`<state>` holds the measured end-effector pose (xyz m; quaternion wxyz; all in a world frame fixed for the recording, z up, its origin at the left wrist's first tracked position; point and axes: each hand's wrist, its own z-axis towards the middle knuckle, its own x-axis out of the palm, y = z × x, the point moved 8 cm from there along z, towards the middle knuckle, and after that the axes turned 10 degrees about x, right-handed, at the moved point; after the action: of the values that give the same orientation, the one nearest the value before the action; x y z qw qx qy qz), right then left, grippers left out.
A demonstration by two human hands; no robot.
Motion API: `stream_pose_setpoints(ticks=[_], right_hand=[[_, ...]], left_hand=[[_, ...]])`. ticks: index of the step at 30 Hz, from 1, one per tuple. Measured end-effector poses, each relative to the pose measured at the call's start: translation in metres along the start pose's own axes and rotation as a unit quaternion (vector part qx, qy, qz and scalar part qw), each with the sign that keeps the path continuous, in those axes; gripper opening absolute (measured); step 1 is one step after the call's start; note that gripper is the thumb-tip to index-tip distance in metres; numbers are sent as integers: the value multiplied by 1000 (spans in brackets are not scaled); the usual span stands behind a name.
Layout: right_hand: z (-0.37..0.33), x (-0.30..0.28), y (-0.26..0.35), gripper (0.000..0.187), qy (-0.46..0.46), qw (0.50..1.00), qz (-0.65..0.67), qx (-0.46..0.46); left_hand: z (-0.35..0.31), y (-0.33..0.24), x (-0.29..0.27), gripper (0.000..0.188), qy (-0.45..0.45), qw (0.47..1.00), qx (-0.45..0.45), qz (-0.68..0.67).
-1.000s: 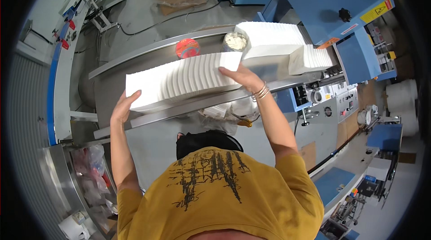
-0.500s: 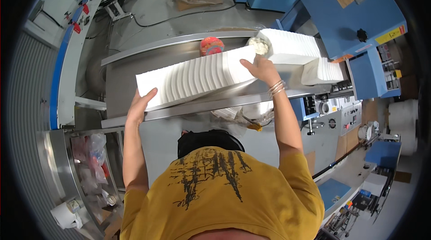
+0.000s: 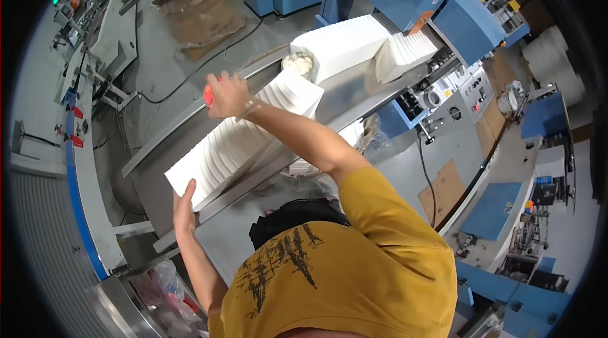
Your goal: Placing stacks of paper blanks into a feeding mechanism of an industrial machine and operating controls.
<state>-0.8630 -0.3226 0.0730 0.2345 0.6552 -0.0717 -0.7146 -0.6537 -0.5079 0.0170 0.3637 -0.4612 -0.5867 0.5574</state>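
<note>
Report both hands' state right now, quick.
Left hand: open, thumb against the near-left end of the white stack.
Right hand: closed, fingers curled over the red round object; whether it's lifted can't be told.

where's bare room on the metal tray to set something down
The metal tray shows two bare patches: one at its left end, beside the long white stack and left hand; one between that stack's right end, the far stack and the small stack. It's crowded around the tub and where the right hand partly covers the red round thing.
</note>
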Motion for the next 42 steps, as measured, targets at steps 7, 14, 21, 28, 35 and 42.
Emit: stream_pose_setpoints(ticks=[7,14,21,28,35,42], right_hand=[[-90,-190,-72,65,-314,946,70,-33],[-76,-194,-284,71,-205,949,-102,216],[-37,-120,-348,75,-66,982,-67,165],[-44,-122,-396,46,-63,968,-97,224],[-50,-90,-264,48,98,986,66,116],[-63,15,-191,98,374,773,489,150]], left_hand=[[-4,12,-15,84,-32,999,5,-8],[3,31,-24,77,-8,998,-64,-22],[4,50,-39,84,-20,993,-112,-35],[5,52,-42,85,-11,990,-138,-39],[5,43,-35,81,-1,992,-120,-43],[11,49,-34,86,21,990,-132,-35]])
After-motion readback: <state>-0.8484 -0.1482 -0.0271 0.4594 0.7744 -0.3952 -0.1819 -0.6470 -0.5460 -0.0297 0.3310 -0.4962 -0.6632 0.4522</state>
